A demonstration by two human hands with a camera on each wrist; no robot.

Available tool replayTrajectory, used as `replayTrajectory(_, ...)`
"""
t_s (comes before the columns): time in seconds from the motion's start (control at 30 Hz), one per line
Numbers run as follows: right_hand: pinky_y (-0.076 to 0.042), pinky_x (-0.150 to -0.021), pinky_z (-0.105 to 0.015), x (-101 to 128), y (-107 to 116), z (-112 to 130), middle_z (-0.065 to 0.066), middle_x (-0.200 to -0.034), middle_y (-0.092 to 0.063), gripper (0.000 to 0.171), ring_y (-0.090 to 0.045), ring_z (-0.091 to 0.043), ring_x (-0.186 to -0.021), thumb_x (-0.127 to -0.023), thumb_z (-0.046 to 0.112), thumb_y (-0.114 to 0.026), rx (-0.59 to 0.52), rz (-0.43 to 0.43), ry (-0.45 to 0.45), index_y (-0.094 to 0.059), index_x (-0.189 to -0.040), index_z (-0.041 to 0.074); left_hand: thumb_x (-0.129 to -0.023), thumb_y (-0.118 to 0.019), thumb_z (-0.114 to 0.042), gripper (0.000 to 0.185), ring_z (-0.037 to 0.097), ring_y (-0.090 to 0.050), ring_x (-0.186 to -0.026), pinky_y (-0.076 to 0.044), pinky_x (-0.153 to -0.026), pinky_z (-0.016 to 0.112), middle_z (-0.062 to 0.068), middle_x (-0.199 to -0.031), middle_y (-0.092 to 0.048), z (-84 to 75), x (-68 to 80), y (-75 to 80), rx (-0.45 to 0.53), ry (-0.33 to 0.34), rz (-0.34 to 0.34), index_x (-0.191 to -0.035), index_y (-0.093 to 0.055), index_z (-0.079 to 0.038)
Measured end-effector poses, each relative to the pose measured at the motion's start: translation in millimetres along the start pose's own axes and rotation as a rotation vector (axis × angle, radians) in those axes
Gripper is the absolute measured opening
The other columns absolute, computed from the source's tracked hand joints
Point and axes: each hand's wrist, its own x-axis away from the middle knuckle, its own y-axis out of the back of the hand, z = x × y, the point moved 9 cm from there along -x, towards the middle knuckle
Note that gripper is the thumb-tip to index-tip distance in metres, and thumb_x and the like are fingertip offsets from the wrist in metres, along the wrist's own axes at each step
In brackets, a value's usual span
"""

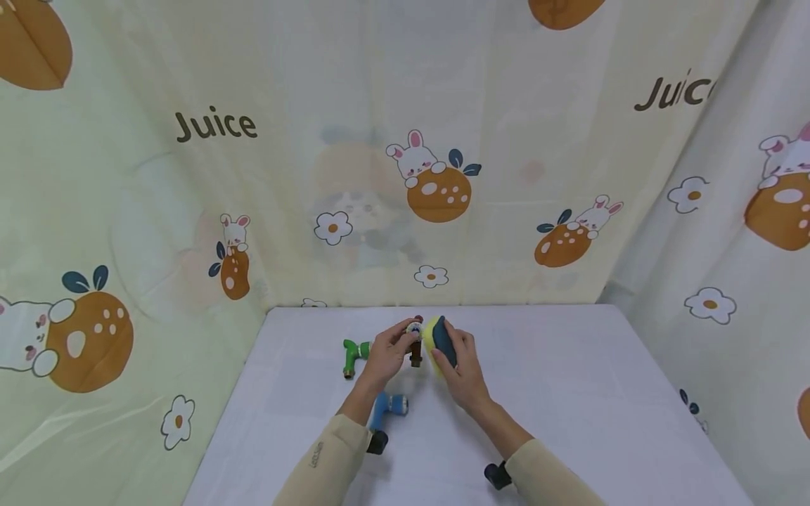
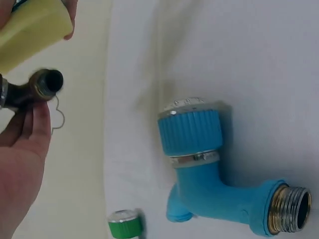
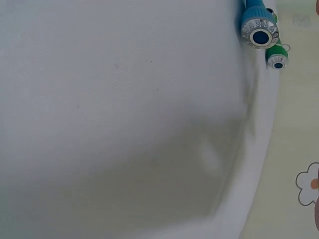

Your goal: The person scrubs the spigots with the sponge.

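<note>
Centre of head view, above table (image 1: 569, 393): left hand (image 1: 384, 357) pinching brown tap (image 1: 415, 349), right hand (image 1: 465, 369) gripping yellow sponge (image 1: 436, 339) against it. Fingertip hold only; hard scrubbing could twist tap loose, dropping onto blue tap (image 1: 386, 407) lower centre.

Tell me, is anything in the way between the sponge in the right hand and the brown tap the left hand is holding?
Nothing visible. The right hand holds the yellow sponge right beside the brown tap gripped by the left hand. The blue tap and green tap lie off to the side on the table.
</note>
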Motion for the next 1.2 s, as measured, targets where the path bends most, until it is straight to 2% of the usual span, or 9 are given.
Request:
replayTrajectory(0.13,-0.052,-0.104,-0.058,0.9,-1.3,14.6,-0.018,-0.146,-0.043,0.065,-0.055,-0.035,-0.126,-0.106,0.034,-0.060,0.015,0.000,0.069,-0.033,-0.164,0.024,-0.109,-0.054,-0.035,0.039,0.024,-0.070,-0.121,-0.053,-0.108,0.045,0.009,-0.141,-0.066,-5.9,2.9,-6.0,0.133,0.011,0.065,-0.145,-0.062,-0.022)
replayTrajectory(0.3,-0.050,-0.109,-0.056,1.3,-1.0,24.5,-0.018,-0.150,-0.043,0.067,-0.054,-0.034,-0.130,-0.105,0.027,-0.062,0.042,-0.024,0.126,-0.031,-0.165,0.022,-0.108,-0.054,-0.044,0.046,0.023,-0.068,-0.123,-0.054,-0.107,0.040,0.010,-0.143,-0.065,-11.1,5.0,-10.3,0.216,0.025,0.095,-0.146,-0.061,-0.019)
replayTrajectory(0.5,-0.053,-0.105,-0.054,3.5,-0.2,38.0,-0.016,-0.153,-0.041,0.070,-0.054,-0.033,-0.130,-0.103,0.023,-0.066,0.103,-0.045,0.218,-0.032,-0.164,0.021,-0.106,-0.055,-0.048,0.052,0.025,-0.066,-0.127,-0.052,-0.109,0.040,0.012,-0.141,-0.065,-10.8,5.4,-6.7,0.262,0.075,0.059,-0.145,-0.060,-0.013)
replayTrajectory(0.67,-0.056,-0.103,-0.051,10.6,-2.2,58.2,-0.017,-0.155,-0.041,0.071,-0.052,-0.033,-0.135,-0.098,0.021,-0.071,0.185,-0.069,0.396,-0.039,-0.161,0.018,-0.109,-0.052,-0.045,0.049,0.016,-0.069,-0.115,-0.056,-0.103,0.033,0.010,-0.131,-0.067,-9.0,4.4,-4.4,0.315,0.111,0.016,-0.137,-0.061,-0.006)
replayTrajectory(0.8,-0.055,-0.105,-0.050,12.4,-2.6,68.6,-0.018,-0.154,-0.042,0.066,-0.050,-0.033,-0.138,-0.100,0.030,-0.070,0.231,-0.090,0.474,-0.044,-0.159,0.019,-0.110,-0.049,-0.042,0.048,0.011,-0.067,-0.107,-0.056,-0.095,0.027,0.006,-0.125,-0.066,-10.8,5.9,-5.7,0.352,0.110,0.012,-0.135,-0.064,-0.005)
replayTrajectory(0.93,-0.055,-0.104,-0.050,9.9,-2.6,72.4,-0.019,-0.152,-0.044,0.064,-0.048,-0.032,-0.139,-0.101,0.034,-0.068,0.262,-0.102,0.483,-0.045,-0.159,0.019,-0.109,-0.050,-0.047,0.050,0.010,-0.067,-0.105,-0.056,-0.093,0.026,0.005,-0.125,-0.068,-13.1,8.7,-7.0,0.354,0.113,0.009,-0.136,-0.066,-0.008)
replayTrajectory(1.2,-0.055,-0.102,-0.055,4.2,-0.1,76.5,-0.025,-0.149,-0.044,0.072,-0.048,-0.037,-0.137,-0.093,0.017,-0.077,0.220,-0.107,0.456,-0.045,-0.158,0.019,-0.109,-0.048,-0.047,0.049,0.011,-0.069,-0.107,-0.056,-0.094,0.026,0.005,-0.134,-0.070,-20.3,11.4,-8.1,0.327,0.091,0.007,-0.139,-0.067,-0.013)
